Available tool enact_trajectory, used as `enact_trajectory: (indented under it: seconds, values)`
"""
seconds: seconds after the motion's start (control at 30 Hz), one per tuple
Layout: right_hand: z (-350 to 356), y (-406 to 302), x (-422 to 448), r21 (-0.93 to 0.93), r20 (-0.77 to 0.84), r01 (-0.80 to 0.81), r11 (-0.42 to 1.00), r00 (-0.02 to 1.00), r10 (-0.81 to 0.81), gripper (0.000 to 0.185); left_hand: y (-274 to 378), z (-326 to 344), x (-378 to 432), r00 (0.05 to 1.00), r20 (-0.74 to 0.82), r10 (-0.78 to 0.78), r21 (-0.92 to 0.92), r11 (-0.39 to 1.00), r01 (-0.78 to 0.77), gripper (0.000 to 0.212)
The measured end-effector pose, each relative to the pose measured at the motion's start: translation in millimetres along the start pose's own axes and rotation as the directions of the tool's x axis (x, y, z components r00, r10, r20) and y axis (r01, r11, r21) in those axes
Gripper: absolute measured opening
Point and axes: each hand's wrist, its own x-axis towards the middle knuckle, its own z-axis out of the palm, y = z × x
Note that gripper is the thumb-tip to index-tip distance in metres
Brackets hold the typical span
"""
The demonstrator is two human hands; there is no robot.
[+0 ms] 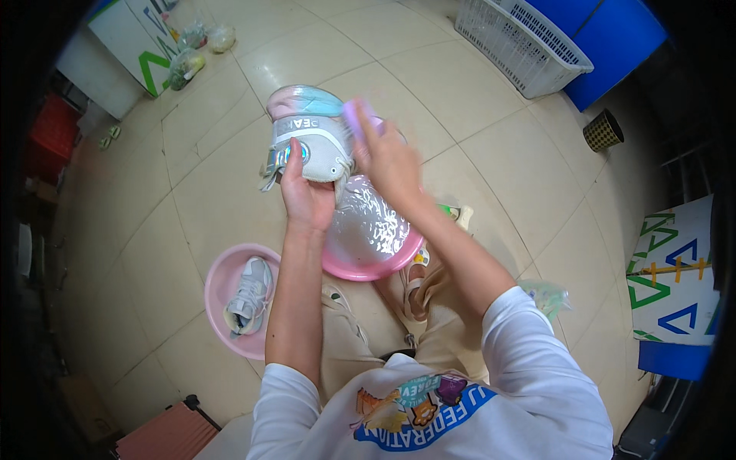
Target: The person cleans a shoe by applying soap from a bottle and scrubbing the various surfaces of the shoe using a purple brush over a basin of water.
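Note:
My left hand point(307, 198) grips a pale grey sneaker point(310, 138) with a pink and turquoise sole and a shiny patch on its side. In my right hand point(391, 164) is a purple scrubbing brush point(357, 121), held at the shoe's right edge; hand and brush are blurred. Whether the bristles touch the shoe cannot be seen. Below both hands stands a pink basin point(374, 273) with rippling, cloudy water point(368, 221). Another grey sneaker point(251, 296) lies in a smaller pink basin point(215, 282) to the left.
Beside the large basin's right rim lies a green and cream object point(460, 214), partly hidden. A plastic bag point(546, 298) is on the tiles by my right elbow. Farther off are a grey plastic crate point(523, 52), a patterned bin point(604, 131) and several filled bags point(187, 68).

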Motion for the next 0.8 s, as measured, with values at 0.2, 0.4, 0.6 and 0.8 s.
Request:
enact_trajectory:
  seconds: [0.2, 0.4, 0.6, 0.8]
  values:
    - [-8, 18, 13, -0.027, 0.061, -0.117, 0.993, 0.991, 0.119, 0.072, 3, -3, 3, 1.0, 0.02, -0.012, -0.065, 0.998, 0.014, 0.048]
    - [-1, -8, -13, 0.156, 0.05, 0.103, 0.982, 0.992, -0.112, 0.069, 2, 2, 1, 1.0, 0.015, -0.002, -0.087, 0.996, 0.003, 0.049]
    - [-1, -24, -23, 0.177, 0.039, 0.179, 0.968, 0.981, -0.189, 0.064, 3, 2, -1, 1.0, -0.005, -0.015, -0.097, 0.995, 0.015, 0.052]
    - [-2, -3, -1, 0.115, 0.061, 0.085, 0.99, 0.994, -0.092, 0.065, -5, 9, 0, 0.999, 0.049, 0.011, -0.011, 1.0, -0.01, 0.053]
